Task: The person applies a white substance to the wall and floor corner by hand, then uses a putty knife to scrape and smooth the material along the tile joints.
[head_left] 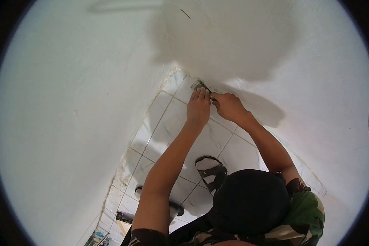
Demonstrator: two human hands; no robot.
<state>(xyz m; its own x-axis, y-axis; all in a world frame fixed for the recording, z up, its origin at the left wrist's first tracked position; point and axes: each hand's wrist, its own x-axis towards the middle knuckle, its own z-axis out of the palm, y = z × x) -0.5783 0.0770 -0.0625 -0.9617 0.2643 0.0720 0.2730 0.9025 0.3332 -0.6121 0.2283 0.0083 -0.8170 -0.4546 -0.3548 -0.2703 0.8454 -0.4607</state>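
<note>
My right hand [230,107] is closed round the dark handle of a scraper [198,85], low against the base of the right-hand wall. The scraper has a flat, greyish, dirty-looking blade, which lies at the tile edge close to the corner. On the tool, just behind the blade, rest the fingers of my left hand [198,107], held together and bent over it. Beneath both hands is the white tiled floor [172,123]. The blade's edge and part of the handle are hidden.
Two pale walls [69,94] meet at the corner, with rough, crumbly material along their base. A sandalled foot [211,172] stands on the tiles below my hands. A black cap [252,203] covers the lower middle. Toward the bottom left lies a dark-edged object [125,217].
</note>
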